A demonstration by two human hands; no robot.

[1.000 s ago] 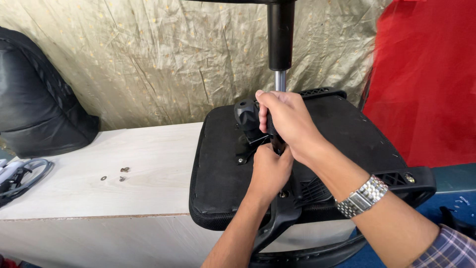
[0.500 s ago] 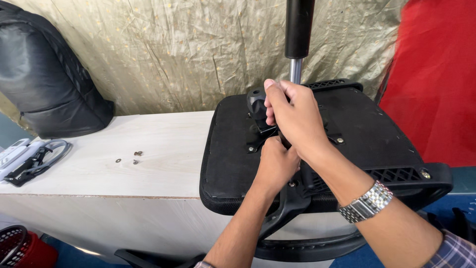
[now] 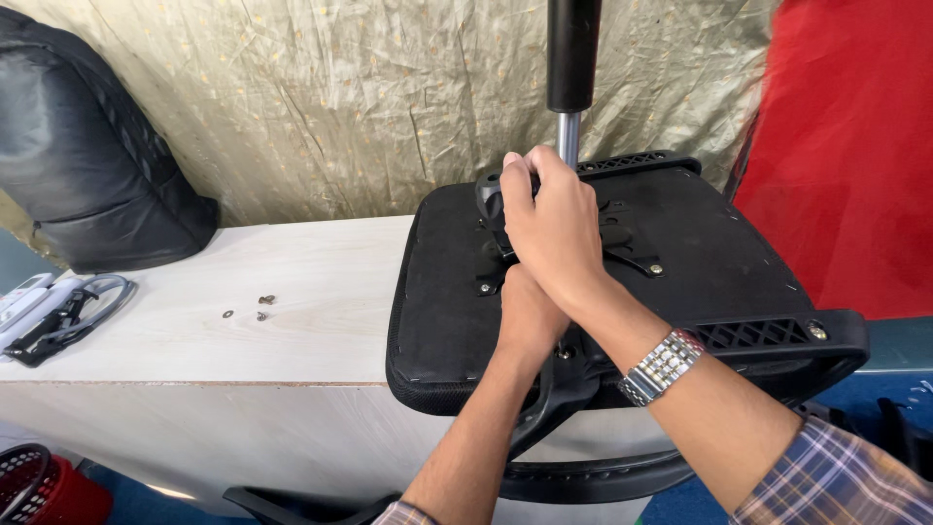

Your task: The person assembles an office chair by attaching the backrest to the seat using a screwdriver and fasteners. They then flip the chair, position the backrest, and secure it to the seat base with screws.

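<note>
An upturned black office chair seat (image 3: pixel 457 292) lies on a pale wooden worktop (image 3: pixel 301 311), its gas-lift column (image 3: pixel 571 78) pointing straight up. My right hand (image 3: pixel 554 228), with a metal watch at the wrist, wraps over the black metal mechanism plate (image 3: pixel 632 238) at the foot of the column. My left hand (image 3: pixel 530 316) sits just below it, pressed against the same plate, its fingers hidden under the right hand. What the fingers grip is not visible.
A few small screws and washers (image 3: pixel 255 306) lie loose on the worktop left of the seat. A black padded chair back (image 3: pixel 87 165) leans at far left, a black-and-white tool (image 3: pixel 53 311) at the left edge. Red cloth (image 3: pixel 855 146) hangs at right.
The view has shifted a little, so the seat sits further right in frame. Both hands stay on the mechanism plate, with only small movement.
</note>
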